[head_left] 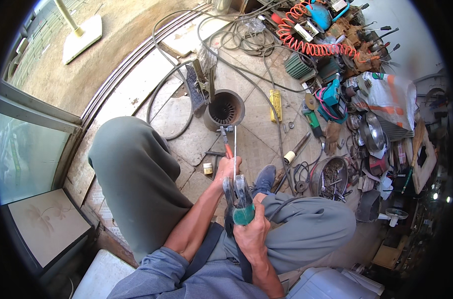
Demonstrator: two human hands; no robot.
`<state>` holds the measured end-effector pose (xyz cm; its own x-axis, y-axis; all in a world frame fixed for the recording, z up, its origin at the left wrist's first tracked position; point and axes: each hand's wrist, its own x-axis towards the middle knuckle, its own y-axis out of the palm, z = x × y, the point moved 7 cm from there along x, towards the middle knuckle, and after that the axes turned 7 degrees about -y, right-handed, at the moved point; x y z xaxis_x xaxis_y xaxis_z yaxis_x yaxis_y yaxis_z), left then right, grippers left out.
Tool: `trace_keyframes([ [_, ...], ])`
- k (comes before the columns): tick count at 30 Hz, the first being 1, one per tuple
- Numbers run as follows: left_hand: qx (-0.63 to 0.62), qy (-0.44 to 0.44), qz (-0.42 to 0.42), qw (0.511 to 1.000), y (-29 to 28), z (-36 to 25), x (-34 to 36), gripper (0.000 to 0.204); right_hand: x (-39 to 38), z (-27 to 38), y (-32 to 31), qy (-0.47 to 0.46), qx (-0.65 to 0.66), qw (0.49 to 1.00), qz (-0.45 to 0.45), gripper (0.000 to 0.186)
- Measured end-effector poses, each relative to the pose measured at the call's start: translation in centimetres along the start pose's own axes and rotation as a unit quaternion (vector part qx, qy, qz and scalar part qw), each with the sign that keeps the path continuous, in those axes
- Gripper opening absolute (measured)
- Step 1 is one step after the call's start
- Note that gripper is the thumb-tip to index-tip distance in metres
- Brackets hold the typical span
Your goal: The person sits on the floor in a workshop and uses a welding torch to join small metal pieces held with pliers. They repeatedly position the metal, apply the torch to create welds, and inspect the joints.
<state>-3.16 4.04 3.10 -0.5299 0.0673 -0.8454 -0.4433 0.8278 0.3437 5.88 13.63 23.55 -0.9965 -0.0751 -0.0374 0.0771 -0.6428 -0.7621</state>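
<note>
My left hand (228, 168) is closed on orange-handled pliers (227, 148). Their jaws reach a small metal piece at the near rim of a round, hollow metal motor housing (209, 119), whose inside is slotted. My right hand (251, 231) grips a green and black welding electrode holder (244, 214). From its jaws a thin pale welding rod (235, 149) points forward, its tip close to the housing's near rim. Whether the tip touches the metal cannot be told. A dark metal stand or bracket (199, 87) stands against the housing's left side.
A small pale jar (208, 168) stands left of my left hand. Yellow box (275, 105), green angle grinder (313, 119) and metal basin (318, 172) with scrap lie to the right. Cables (251, 74) loop across the tiles. An orange coiled hose (331, 50) tops machine parts.
</note>
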Motion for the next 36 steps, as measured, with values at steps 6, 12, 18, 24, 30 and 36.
trace_keyframes([
  [6, 0.057, 0.050, -0.002, 0.997, -0.7, 1.0, 2.3, 0.025, 0.1, 0.2, 0.2, -0.008, 0.004, 1.000, 0.024, 0.026],
  [12, 0.042, 0.044, -0.014, 0.998, -0.4, 0.8, 1.3, 0.027, 0.4, 0.4, 0.0, -0.003, 0.016, 1.000, 0.023, 0.026],
  [18, 0.073, 0.047, -0.031, 0.996, -0.5, -0.2, 0.2, 0.015, 0.1, 0.4, -0.2, -0.016, 0.022, 1.000, 0.000, 0.026],
  [24, 0.070, 0.098, -0.050, 0.992, -0.3, -1.5, -0.5, 0.019, 0.0, 0.4, -0.4, -0.028, 0.019, 0.999, -0.014, 0.026],
  [30, 0.124, 0.053, -0.061, 0.989, -0.6, -1.9, -1.5, 0.023, 0.0, 0.2, -0.4, -0.024, 0.020, 0.999, -0.008, 0.027],
  [36, 0.116, 0.043, -0.061, 0.990, -0.6, -2.0, -1.8, 0.020, 0.2, 0.3, -0.2, -0.021, 0.022, 1.000, -0.001, 0.027],
])
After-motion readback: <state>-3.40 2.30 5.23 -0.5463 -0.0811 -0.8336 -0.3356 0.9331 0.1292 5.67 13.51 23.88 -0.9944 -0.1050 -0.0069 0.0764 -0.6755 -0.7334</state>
